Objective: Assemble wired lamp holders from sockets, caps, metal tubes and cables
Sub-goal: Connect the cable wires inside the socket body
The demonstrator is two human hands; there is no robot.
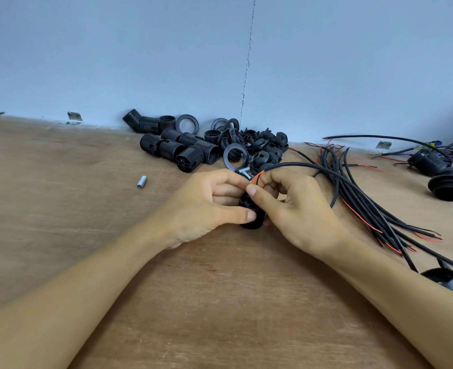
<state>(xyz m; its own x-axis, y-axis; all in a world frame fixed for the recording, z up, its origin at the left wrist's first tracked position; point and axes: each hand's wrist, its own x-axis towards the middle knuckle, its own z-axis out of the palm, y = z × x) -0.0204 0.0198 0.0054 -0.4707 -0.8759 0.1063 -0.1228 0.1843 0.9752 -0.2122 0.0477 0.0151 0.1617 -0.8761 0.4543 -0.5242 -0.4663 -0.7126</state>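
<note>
Gripping a black plastic socket (250, 210) in the left hand (206, 209), thumb pressing along its near side, fingers curling round the far side. Pinching a thin red wire (257, 177) at the socket's top with the right hand (297, 209), thumb and forefinger closing on it, remaining fingers curling underneath. Holding that socket near the middle of the tabletop (86, 249), low over the wood, mostly covering it; showing only a dark, matt, rounded body. Trailing a smooth black cable (300, 164) from the right hand in a loop toward the right edge.

Working on pale brown, grainy plywood, with a short shiny metal tube (141, 181) lying alone toward the left. Crowding the back edge, against a pale blue wall (140, 62), with ribbed spare sockets (204, 153) lying on their sides, flat rings (178, 123) and domed caps (266, 155), all black. Fanning toward the right edge: a bundle of cables (358, 193), red tips poking from the ends. Reaching the right edge itself with finished lamp holders (449, 186), partly cut off. Keeping one glossy loose cap (440, 279) just beside the right forearm
</note>
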